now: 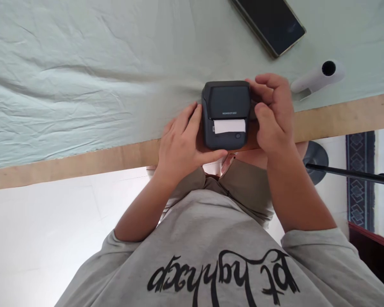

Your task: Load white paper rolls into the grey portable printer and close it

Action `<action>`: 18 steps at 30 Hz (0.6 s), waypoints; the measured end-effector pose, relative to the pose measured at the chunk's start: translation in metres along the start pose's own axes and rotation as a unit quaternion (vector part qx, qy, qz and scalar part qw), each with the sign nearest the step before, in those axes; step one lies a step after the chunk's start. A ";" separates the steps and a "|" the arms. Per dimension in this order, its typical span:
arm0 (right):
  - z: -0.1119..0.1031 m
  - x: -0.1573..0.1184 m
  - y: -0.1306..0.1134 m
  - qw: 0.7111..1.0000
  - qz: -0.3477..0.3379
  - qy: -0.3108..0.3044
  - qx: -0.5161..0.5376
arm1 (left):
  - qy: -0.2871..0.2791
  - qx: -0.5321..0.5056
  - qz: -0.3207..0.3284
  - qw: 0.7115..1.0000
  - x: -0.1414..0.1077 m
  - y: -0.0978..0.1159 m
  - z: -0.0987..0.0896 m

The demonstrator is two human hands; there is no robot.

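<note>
Grey short-sleeved T-shirt (208,232), black script across the chest, worn by the person. Below it, olive-brown shorts (248,187), legs reaching under the near edge of the bench (73,160).

Left hand (182,145): fingers extended along the left side of the printer, thumb stretched out by its lower front edge; hand spread, not closed round it.

Right hand (275,113): fingers loosely curled at the upper right corner of the printer, thumb bent beside its right side, a gap between thumb and fingers; firmness of contact cannot be told.

Printer (229,100), one, dark, compact, between the two hands at the near edge of the bench; whether resting or lifted cannot be told. Lid shut; white paper strip (229,126) across the front, round button below it.

Bench: bare wooden near edge, pale green wrinkled cloth (92,81) beyond. White device (318,79), dark round end, near that edge, just right of the right hand. Phone (270,23), dark screen, farther from the edge, set aslant.

Floor (51,238), pale, with patterned dark mat (360,179) at right.
</note>
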State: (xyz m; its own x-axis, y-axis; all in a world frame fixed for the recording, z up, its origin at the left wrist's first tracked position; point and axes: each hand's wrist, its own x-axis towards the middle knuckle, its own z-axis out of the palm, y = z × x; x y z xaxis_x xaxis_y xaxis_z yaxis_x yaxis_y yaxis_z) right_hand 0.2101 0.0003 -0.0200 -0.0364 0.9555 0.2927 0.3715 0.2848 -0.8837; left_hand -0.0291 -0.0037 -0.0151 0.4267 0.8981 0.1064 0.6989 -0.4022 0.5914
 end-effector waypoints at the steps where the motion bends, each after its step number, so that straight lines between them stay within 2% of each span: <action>1: -0.002 0.000 0.000 1.000 -0.018 -0.010 -0.006 | 0.001 -0.002 -0.003 1.000 0.000 0.001 0.000; 5: -0.012 0.003 -0.007 0.995 -0.040 -0.037 -0.085 | 0.005 0.007 0.002 1.000 0.000 0.003 -0.002; 10: -0.017 0.021 -0.037 0.978 -0.032 0.055 -0.199 | 0.013 0.014 0.014 1.000 0.000 0.003 -0.002; 14: -0.009 0.036 -0.061 0.972 0.005 0.058 -0.228 | 0.013 0.002 0.008 1.000 0.001 0.002 0.000; 18: -0.003 0.042 -0.065 0.966 -0.023 0.070 -0.247 | 0.013 0.003 0.012 1.000 0.000 0.001 0.000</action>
State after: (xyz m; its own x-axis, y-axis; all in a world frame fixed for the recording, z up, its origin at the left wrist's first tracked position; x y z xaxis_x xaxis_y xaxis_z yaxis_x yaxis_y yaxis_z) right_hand 0.1872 0.0221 0.0509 0.0495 0.9129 0.4053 0.7706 0.2233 -0.5970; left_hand -0.0277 -0.0042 -0.0146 0.4285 0.8925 0.1409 0.6918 -0.4244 0.5842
